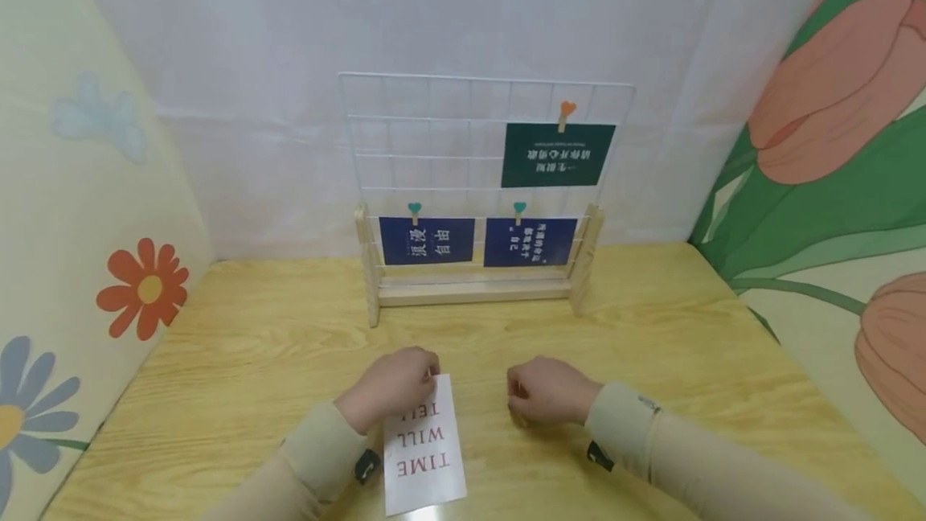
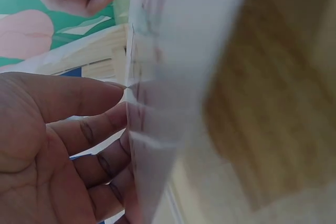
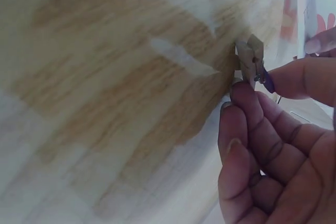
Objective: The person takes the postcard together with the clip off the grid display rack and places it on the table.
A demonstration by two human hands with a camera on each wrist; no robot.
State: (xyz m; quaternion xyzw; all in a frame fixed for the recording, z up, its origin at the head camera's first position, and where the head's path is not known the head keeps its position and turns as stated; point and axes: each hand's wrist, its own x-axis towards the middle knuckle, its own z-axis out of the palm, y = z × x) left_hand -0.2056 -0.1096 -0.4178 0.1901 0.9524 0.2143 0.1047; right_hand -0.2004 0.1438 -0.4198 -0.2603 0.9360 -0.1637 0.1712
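My left hand (image 1: 401,380) pinches a white card (image 1: 424,485) with red lettering by its far end, thumb on one face and fingers on the other. In the left wrist view the card (image 2: 173,66) is seen nearly edge-on. To the right, my right hand (image 1: 553,392) pinches a small wooden clothespin (image 3: 251,59) between thumb and fingers, close over the table; a purple piece (image 3: 269,81) shows on it beside the thumb. The head view hides most of this clothespin behind the fingers.
Beyond the hands, a white wire grid stands in a wooden base (image 1: 473,290). A green card (image 1: 559,171) hangs there from an orange heart clothespin (image 1: 567,109). Two navy cards hang lower, from teal heart clothespins (image 1: 415,210). Flower-painted panels flank the wooden table (image 1: 275,328).
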